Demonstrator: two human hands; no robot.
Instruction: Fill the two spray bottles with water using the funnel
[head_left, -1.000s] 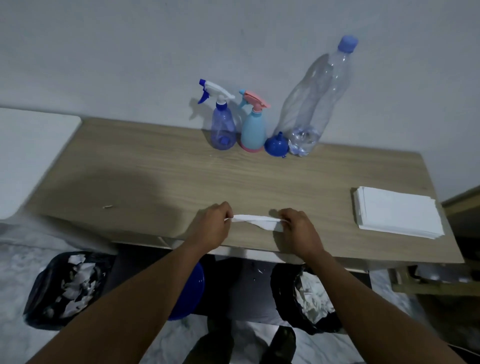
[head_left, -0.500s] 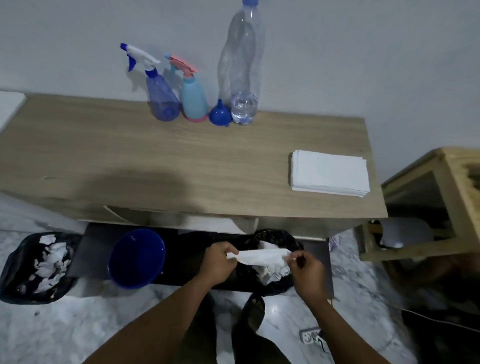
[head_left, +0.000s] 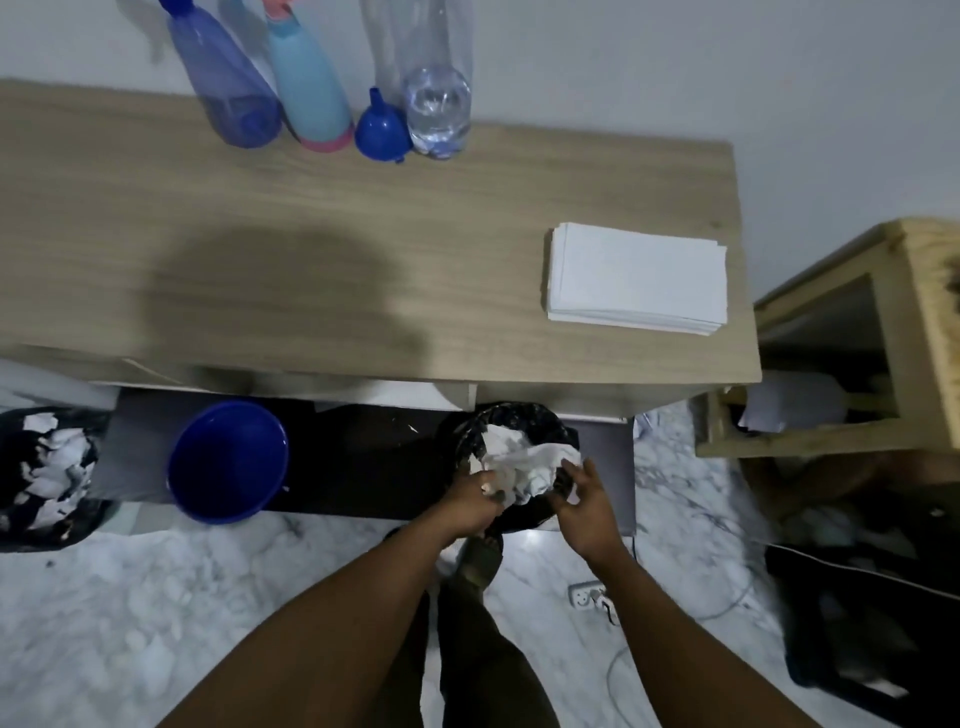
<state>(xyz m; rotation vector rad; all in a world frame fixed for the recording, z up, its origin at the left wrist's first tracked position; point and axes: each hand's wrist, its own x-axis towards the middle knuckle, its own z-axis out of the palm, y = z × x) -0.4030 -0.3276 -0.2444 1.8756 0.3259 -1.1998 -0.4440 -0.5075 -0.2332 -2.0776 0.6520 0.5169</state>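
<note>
A purple spray bottle (head_left: 228, 98) and a light blue one with a pink base (head_left: 311, 98) stand at the table's far edge by the wall; their heads are cut off by the frame. Beside them a blue funnel (head_left: 382, 132) lies upside down next to a clear water bottle (head_left: 436, 98) holding a little water. Both my hands are low over a black bin (head_left: 519, 413) under the table. My left hand (head_left: 472, 499) pinches a crumpled white tissue (head_left: 524, 462) lying in the bin. My right hand (head_left: 587, 512) is beside it with fingers spread.
A stack of white tissues (head_left: 636, 278) lies on the wooden table (head_left: 311, 234) at the right. On the floor are a blue bucket (head_left: 228, 462), a second black bin of paper (head_left: 47, 467), a power strip (head_left: 589, 597) and a wooden shelf (head_left: 909, 322).
Both hands carried the tissue from the table's front edge down to the black bin. The right hand has let go. My view tilted downward.
</note>
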